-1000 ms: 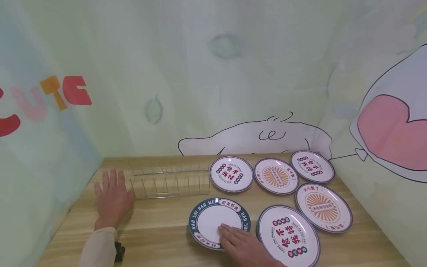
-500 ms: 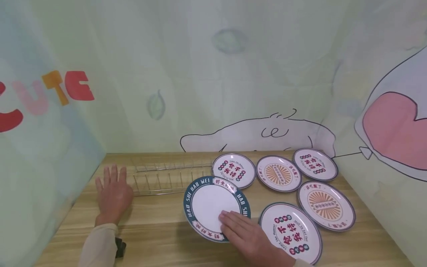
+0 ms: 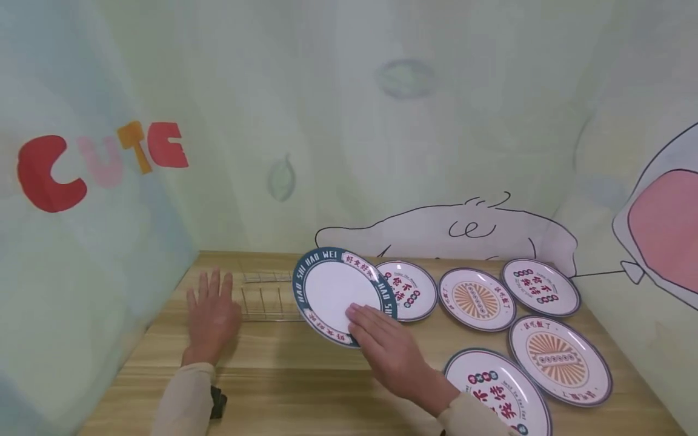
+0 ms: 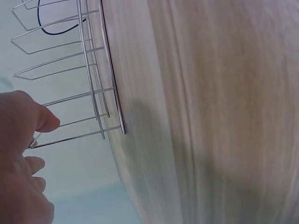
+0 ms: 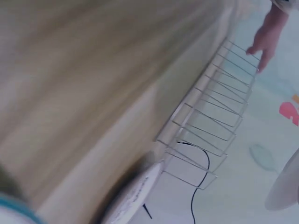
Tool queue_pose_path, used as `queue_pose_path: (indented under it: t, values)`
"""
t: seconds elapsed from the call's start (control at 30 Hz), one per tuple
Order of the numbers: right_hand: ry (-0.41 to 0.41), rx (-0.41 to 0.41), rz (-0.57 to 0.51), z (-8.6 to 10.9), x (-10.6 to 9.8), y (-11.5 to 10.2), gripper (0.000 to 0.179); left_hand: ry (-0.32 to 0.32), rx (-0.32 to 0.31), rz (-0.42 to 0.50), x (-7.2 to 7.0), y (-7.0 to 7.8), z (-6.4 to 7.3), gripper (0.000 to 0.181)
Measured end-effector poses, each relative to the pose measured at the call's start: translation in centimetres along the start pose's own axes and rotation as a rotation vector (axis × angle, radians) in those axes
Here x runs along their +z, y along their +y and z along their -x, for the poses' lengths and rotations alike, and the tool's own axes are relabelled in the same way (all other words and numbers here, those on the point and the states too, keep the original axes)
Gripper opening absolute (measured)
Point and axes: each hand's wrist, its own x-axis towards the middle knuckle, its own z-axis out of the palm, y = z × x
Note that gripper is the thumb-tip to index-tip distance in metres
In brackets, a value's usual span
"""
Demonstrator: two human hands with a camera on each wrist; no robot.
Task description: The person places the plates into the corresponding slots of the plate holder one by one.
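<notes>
My right hand [image 3: 389, 348] grips a white plate with a dark green lettered rim [image 3: 340, 297], fingers over its face and thumb hidden. The plate is raised and tilted, overlapping the right part of a wire dish rack [image 3: 267, 303] in the head view. Its teal edge [image 5: 16, 207] shows at a corner of the right wrist view. My left hand [image 3: 214, 318] is at the rack's left end. In the left wrist view its thumb [image 4: 46, 120] lies by the end wires, other fingers beyond them. The rack's slots hold nothing.
A white plate with red characters [image 3: 417, 297] lies right beside the rack, partly covered by the raised plate. Further right lie sunburst plates [image 3: 477, 300] [image 3: 561, 360] and more red-character plates [image 3: 540, 287] [image 3: 496, 393]. Printed cloth walls [image 3: 349, 151] enclose the wooden table [image 3: 262, 387].
My right hand has lifted the green-rimmed plate off the table and carried it up and left toward the rack. My left hand stays at the rack's end. The head view has shifted left.
</notes>
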Motion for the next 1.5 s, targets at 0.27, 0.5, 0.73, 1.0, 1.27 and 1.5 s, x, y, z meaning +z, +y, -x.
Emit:
queue_pose_path:
  t: [0.27, 0.5, 0.73, 1.0, 1.27, 1.5]
  values:
    - [0.111, 0.042, -0.058, -4.7, 3.5, 0.8, 0.024, 0.040, 0.005, 0.037, 0.1, -0.3, 0.7, 0.061]
    - [0.203, 0.182, -0.205, -7.2, 6.5, 0.3, 0.027, 0.076, 0.020, 0.078, -0.1, 0.4, 0.9, 0.049]
    - [0.276, 0.327, -0.414, -11.4, 10.3, -2.1, 0.038, 0.136, 0.009, 0.085, 0.2, -0.4, 0.7, 0.043]
    - [0.332, 0.587, -0.666, -15.5, 13.4, -4.7, 0.031, 0.184, 0.019, 0.049, 0.5, -0.3, 0.5, 0.045]
    - [0.369, 0.845, -0.768, -17.9, 15.7, -5.8, 0.032, 0.185, 0.045, -0.036, 0.8, -0.1, 1.0, 0.045]
    - [0.379, 1.043, -0.833, -19.1, 17.0, -6.2, 0.032, 0.172, 0.038, -0.049, 0.5, -0.2, 1.1, 0.048]
